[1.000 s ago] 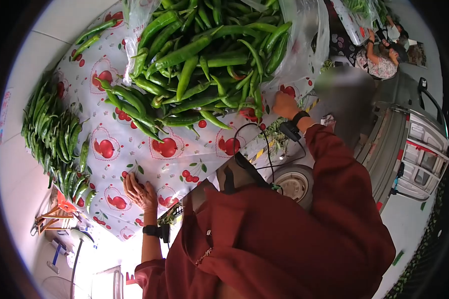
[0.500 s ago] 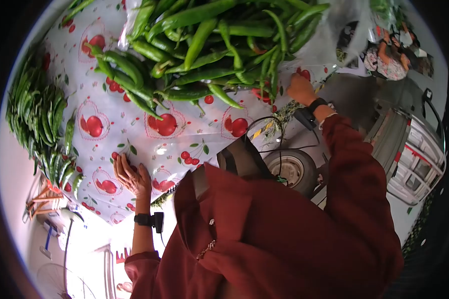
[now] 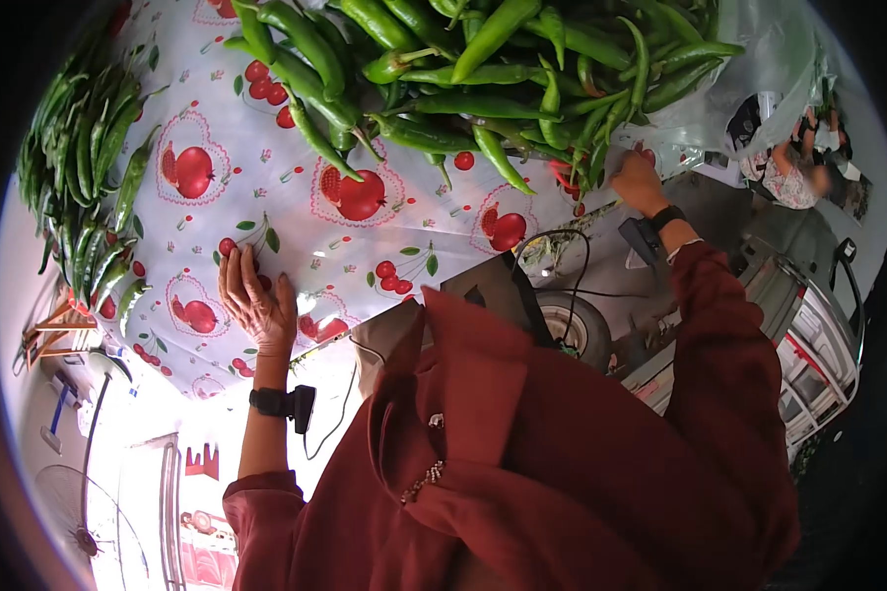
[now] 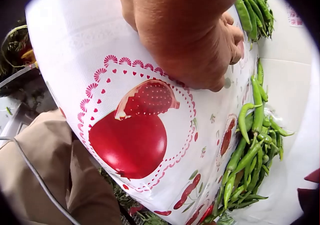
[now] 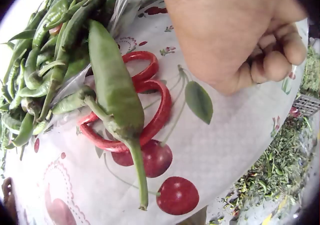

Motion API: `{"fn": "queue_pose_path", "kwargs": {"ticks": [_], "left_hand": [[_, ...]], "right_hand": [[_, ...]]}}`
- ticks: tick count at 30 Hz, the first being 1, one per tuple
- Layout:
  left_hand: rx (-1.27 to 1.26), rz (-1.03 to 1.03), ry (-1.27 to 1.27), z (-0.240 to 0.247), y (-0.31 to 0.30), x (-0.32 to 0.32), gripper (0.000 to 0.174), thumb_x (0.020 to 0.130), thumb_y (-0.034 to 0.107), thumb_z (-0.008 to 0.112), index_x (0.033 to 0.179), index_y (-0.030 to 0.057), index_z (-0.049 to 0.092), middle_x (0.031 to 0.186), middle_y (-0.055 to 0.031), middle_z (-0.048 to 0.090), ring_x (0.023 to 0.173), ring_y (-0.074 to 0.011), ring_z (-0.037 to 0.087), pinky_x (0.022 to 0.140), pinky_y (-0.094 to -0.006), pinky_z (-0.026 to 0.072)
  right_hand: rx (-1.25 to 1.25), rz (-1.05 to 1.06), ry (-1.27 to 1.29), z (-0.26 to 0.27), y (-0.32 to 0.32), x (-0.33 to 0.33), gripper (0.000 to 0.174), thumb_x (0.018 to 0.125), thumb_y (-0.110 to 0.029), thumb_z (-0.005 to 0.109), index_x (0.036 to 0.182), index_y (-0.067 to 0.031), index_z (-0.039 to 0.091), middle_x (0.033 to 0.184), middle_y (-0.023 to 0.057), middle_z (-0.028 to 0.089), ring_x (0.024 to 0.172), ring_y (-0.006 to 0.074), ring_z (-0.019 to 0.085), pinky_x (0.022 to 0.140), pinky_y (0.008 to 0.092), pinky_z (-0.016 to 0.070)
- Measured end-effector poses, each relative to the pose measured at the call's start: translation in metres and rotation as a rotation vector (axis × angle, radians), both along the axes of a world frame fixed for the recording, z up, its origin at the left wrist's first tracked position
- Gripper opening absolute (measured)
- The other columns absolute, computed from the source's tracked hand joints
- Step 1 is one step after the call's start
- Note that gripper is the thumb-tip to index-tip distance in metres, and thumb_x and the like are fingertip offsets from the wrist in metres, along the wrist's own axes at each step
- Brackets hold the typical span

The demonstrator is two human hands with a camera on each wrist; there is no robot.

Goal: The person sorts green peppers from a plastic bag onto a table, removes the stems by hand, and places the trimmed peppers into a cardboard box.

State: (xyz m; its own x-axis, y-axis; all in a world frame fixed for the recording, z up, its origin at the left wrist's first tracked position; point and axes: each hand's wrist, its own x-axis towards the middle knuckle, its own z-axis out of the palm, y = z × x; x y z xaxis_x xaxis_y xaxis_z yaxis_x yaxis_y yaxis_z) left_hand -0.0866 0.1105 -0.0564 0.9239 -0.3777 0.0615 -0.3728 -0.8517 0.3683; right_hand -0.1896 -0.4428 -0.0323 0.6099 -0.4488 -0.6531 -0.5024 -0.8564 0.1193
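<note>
My left hand (image 3: 256,300) rests on the white fruit-printed tablecloth (image 3: 296,256), fingers loosely spread beside a cherry print, holding nothing. In the left wrist view, that hand (image 4: 195,40) leans on the cloth with its fingers bent. Near the table's right edge my right hand (image 3: 641,184) rests with curled fingers; in the right wrist view nothing shows in the hand (image 5: 245,40). Beside it lies a green pepper (image 5: 114,80) across two red loops (image 5: 162,112) that look like scissors handles. The large heap of green peppers (image 3: 503,74) lies just left of this hand.
A second pile of green peppers (image 3: 79,148) lies along the table's far left edge. Clear plastic (image 3: 759,79) spreads by the large heap. A wheel (image 3: 574,325) and a cable are below the table edge. Other people (image 3: 798,167) are at the upper right.
The head view has shifted, so the heap and right hand appear farther right and higher. Both hands stay at about the same places on the cloth.
</note>
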Motion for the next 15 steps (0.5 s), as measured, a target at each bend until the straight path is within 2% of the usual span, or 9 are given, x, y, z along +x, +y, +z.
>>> {"fn": "queue_pose_path", "kwargs": {"ticks": [6, 8, 12, 15], "left_hand": [[0.018, 0.033, 0.021, 0.003, -0.001, 0.0, 0.056, 0.078, 0.022, 0.055, 0.129, 0.0071, 0.042, 0.131, -0.0118, 0.041, 0.124, -0.0328, 0.034, 0.104, -0.0458, 0.0245], [0.024, 0.046, 0.019, 0.005, 0.001, -0.001, 0.056, 0.077, 0.022, 0.055, 0.129, 0.0066, 0.043, 0.131, -0.0124, 0.041, 0.124, -0.0332, 0.034, 0.104, -0.046, 0.0245], [0.033, 0.033, 0.077, 0.005, 0.004, -0.003, 0.056, 0.075, 0.018, 0.055, 0.128, 0.0033, 0.043, 0.131, -0.0156, 0.041, 0.125, -0.0346, 0.033, 0.105, -0.0472, 0.0225], [0.01, 0.044, 0.089, 0.005, 0.005, -0.004, 0.059, 0.072, 0.016, 0.056, 0.128, 0.0051, 0.043, 0.131, -0.0151, 0.041, 0.126, -0.0343, 0.033, 0.106, -0.0475, 0.0218]], "right_hand": [[-0.074, 0.199, -0.081, -0.002, -0.002, -0.008, 0.029, 0.069, -0.015, 0.055, 0.089, 0.0068, 0.055, 0.091, 0.0275, 0.058, 0.09, 0.043, 0.056, 0.08, 0.0463, 0.0448], [0.01, 0.153, -0.088, -0.004, -0.007, -0.011, 0.029, 0.068, -0.014, 0.055, 0.089, 0.0062, 0.054, 0.091, 0.0279, 0.058, 0.091, 0.0428, 0.055, 0.08, 0.0466, 0.0447], [-0.049, 0.214, -0.1, 0.001, 0.001, -0.012, 0.031, 0.069, -0.013, 0.055, 0.093, 0.0058, 0.052, 0.091, 0.0278, 0.058, 0.09, 0.0429, 0.056, 0.078, 0.0464, 0.045], [0.012, 0.08, -0.116, 0.011, 0.008, -0.006, 0.032, 0.068, -0.012, 0.057, 0.093, 0.006, 0.049, 0.09, 0.0284, 0.058, 0.088, 0.0433, 0.056, 0.077, 0.0467, 0.0453]]}}
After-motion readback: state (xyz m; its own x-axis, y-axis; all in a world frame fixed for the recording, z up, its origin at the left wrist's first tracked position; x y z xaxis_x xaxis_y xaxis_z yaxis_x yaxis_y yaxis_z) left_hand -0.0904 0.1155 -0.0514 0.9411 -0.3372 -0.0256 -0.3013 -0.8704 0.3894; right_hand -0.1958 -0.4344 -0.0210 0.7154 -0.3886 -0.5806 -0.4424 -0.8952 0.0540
